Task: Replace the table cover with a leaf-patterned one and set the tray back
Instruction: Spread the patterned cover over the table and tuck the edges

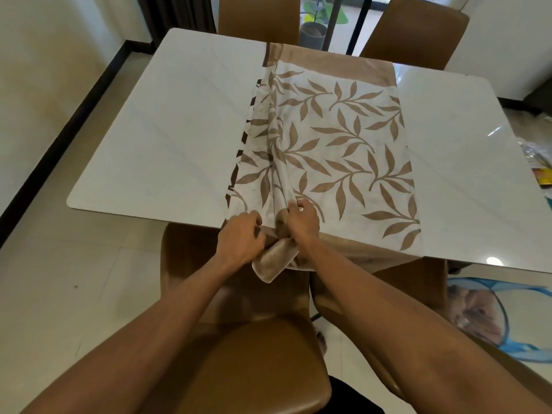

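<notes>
The leaf-patterned cover [328, 150] lies as a folded strip down the middle of the white counter [167, 130], running from the far edge to the near edge. It has a plain tan band at each end. Its far band sits flush along the far edge, and its near band spills over the near edge and hangs in front of the brown chair [248, 354]. Along the strip's left side a darker brown layer peeks out from under the top fold.

The left hand [239, 237] holds the near hem right at the counter's edge, with its fingers [258, 225] curled round the tan band. The right hand [303, 219] is just beside it, its fingers [298, 204] clenched on a gathered ridge of cloth that runs up the strip's left part in long creases.

Bare counter shows to both sides of the strip, wider on the left, out to the rounded corners. Two far chairs [258, 16] stand against the far edge, with a potted plant [312, 28] between and behind them. On the floor to the right are a blue mesh basket [478, 312] near the counter's corner and some packets [537, 162] whose print is too small to read.
</notes>
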Available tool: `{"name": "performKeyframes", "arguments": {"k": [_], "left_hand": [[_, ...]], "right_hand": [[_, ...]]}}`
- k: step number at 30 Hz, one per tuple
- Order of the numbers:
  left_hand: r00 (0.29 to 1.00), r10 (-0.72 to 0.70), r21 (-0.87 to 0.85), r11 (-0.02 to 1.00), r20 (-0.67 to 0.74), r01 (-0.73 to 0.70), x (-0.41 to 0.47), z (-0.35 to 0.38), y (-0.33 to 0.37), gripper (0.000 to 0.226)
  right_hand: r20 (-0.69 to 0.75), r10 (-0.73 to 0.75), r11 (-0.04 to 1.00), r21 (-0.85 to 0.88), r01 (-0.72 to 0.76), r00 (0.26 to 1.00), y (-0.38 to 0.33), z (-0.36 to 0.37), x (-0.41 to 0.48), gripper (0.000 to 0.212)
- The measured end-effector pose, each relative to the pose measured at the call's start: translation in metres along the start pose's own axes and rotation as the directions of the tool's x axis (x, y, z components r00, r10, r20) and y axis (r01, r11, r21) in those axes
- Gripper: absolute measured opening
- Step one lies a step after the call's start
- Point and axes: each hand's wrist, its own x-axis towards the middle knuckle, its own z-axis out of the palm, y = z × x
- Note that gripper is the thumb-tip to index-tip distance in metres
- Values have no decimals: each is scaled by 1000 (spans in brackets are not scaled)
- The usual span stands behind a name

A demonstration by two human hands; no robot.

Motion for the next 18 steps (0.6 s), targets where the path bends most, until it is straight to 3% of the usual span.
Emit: {"name": "performKeyframes", "arguments": {"k": [2, 4, 7, 11, 14, 18], "left_hand": [[993, 112, 89, 989, 35, -115, 6, 5, 4, 39], [980, 129, 157, 976, 154, -153, 13, 11, 8, 52], [939, 79, 213, 965, 334, -157, 19, 22, 12, 64], [877, -28, 248, 963, 480, -105, 24, 28, 20, 74], [862, -111, 239, 971, 495, -12, 28, 25, 32, 79], [853, -225, 341, 938, 470, 59, 41, 26, 56, 83]], "right_hand": [[52, -16, 1000, 10, 15, 999, 6, -12, 3, 31], [163, -20, 1000, -17, 23, 986, 11, -26, 5, 35], [265, 82, 988, -148, -44, 961, 22, -46, 6, 15], [118, 111, 994, -27, -109, 987, 38, -91, 18, 13], [-29, 91, 995, -27, -91, 995, 51, -149, 30, 17], [-234, -3, 972, -230, -52, 972, 69, -241, 52, 25]]}}
